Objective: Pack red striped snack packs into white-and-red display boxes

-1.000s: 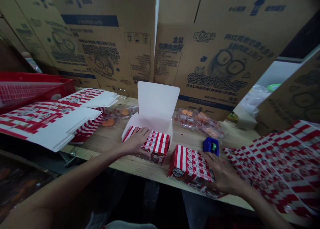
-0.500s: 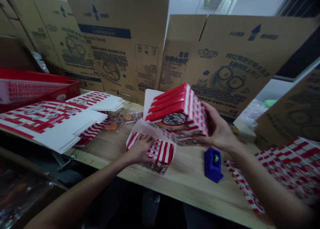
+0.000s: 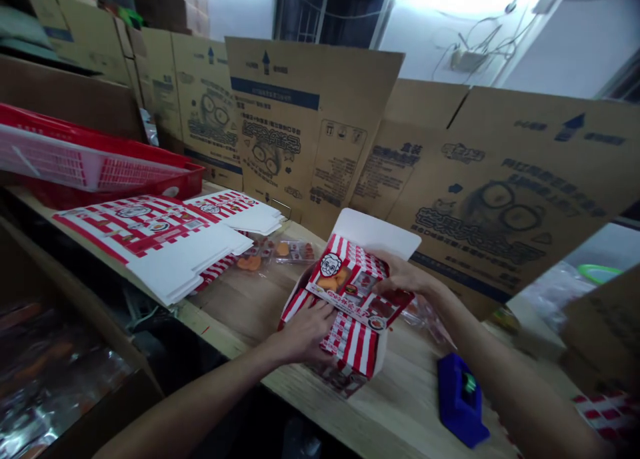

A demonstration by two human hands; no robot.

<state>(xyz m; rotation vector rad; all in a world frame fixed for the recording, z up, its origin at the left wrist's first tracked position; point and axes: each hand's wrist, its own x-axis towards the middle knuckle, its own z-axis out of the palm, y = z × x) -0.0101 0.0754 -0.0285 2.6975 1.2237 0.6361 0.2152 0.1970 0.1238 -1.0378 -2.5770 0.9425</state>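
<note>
An open red-and-white striped carton [image 3: 357, 344] with its white lid up stands on the wooden bench [image 3: 390, 412]. My right hand [image 3: 403, 279] grips a stack of small red-and-white striped packs [image 3: 357, 282] and holds it tilted in the carton's mouth. My left hand [image 3: 305, 329] rests on the carton's near left edge, with its fingers against packs that lie inside.
Flat striped carton blanks [image 3: 155, 242] are stacked at left, beside a red crate [image 3: 100, 172]. Clear snack packets [image 3: 273, 252] lie behind the carton. A blue tape dispenser [image 3: 460, 399] sits at right. Large brown cardboard boxes [image 3: 310, 125] wall the back.
My right hand picked the stack of packs up off the bench at right, carried it left and lowered it into the open carton. The camera view tilted upward.
</note>
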